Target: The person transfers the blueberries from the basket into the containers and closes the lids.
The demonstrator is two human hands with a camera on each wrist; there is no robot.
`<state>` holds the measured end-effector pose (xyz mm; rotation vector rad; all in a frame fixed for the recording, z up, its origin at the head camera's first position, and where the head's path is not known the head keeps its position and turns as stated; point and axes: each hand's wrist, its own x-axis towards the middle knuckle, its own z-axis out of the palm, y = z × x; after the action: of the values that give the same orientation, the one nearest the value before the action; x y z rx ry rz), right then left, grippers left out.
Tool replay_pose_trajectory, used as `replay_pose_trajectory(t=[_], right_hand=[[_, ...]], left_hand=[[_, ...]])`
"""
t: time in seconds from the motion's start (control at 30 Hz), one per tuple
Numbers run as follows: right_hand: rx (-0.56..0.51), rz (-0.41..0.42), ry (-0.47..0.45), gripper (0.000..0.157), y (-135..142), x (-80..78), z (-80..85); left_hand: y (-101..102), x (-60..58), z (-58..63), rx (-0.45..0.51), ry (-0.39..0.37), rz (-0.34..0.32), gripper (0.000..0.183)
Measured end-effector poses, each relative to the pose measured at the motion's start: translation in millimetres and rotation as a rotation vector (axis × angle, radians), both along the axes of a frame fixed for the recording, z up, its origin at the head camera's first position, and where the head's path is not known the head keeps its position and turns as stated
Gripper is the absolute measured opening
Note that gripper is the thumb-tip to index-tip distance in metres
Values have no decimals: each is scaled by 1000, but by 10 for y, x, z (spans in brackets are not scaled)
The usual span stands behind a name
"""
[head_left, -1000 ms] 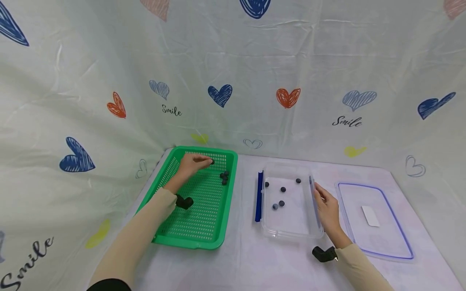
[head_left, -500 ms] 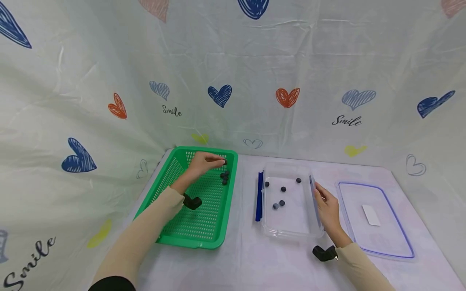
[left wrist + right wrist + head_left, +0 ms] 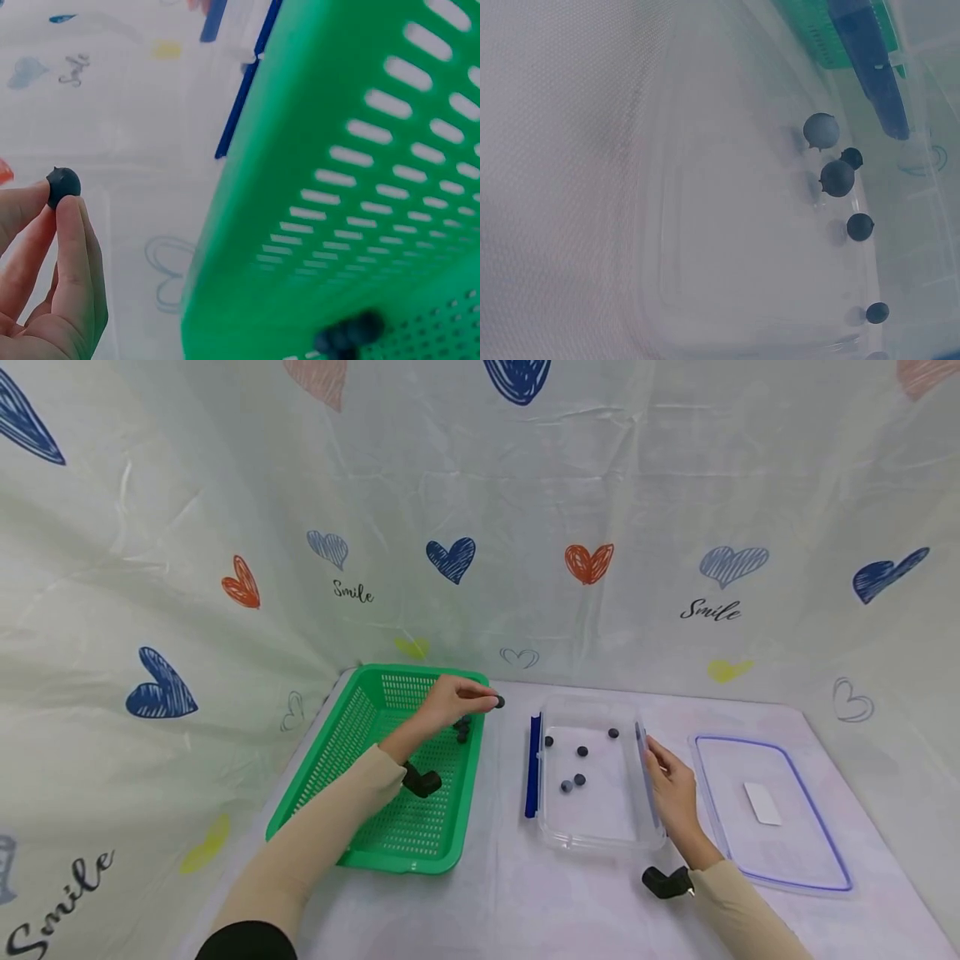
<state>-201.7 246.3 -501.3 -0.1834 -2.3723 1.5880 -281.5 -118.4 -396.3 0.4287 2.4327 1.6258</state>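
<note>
A dark blueberry (image 3: 64, 187) is pinched between thumb and fingertips of my left hand (image 3: 454, 702), just past the right rim of the green basket (image 3: 468, 827). Several more blueberries (image 3: 462, 732) lie inside that basket, partly behind the hand. My right hand (image 3: 675, 789) grips the right side of a clear plastic box (image 3: 600, 843), its fingers at the raised side flap. Several blueberries (image 3: 582, 751) lie spread over the box floor; one of them, a paler blueberry (image 3: 822, 130), shows close in the right wrist view. The right hand itself is outside its wrist view.
A blue locking flap (image 3: 533, 767) sticks out along the box's left side, facing the basket. To the right lies a clear lid (image 3: 810, 852) with a blue seal, a white label (image 3: 762, 803) on it. A heart-printed sheet (image 3: 517, 527) hangs behind the table.
My left hand has carried the pinched blueberry rightward, from over the basket's far end to beyond its right rim. The right hand and the box have stayed in place.
</note>
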Motion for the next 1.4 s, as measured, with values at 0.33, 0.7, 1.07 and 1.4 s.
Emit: replay_pose_trajectory(t=[0.33, 0.7, 1.07, 1.4], right_hand=[[-13, 17, -27, 44, -7, 26, 21], [-3, -1, -11, 43, -6, -8, -7], [7, -5, 2, 42, -11, -19, -12], [6, -3, -10, 43, -9, -19, -7]], left_hand=[[308, 26, -13, -13, 6, -59, 22], [647, -21, -46, -80, 59, -131, 20], [829, -72, -129, -102, 85, -174, 19], [906, -71, -216, -108, 55, -165, 18]])
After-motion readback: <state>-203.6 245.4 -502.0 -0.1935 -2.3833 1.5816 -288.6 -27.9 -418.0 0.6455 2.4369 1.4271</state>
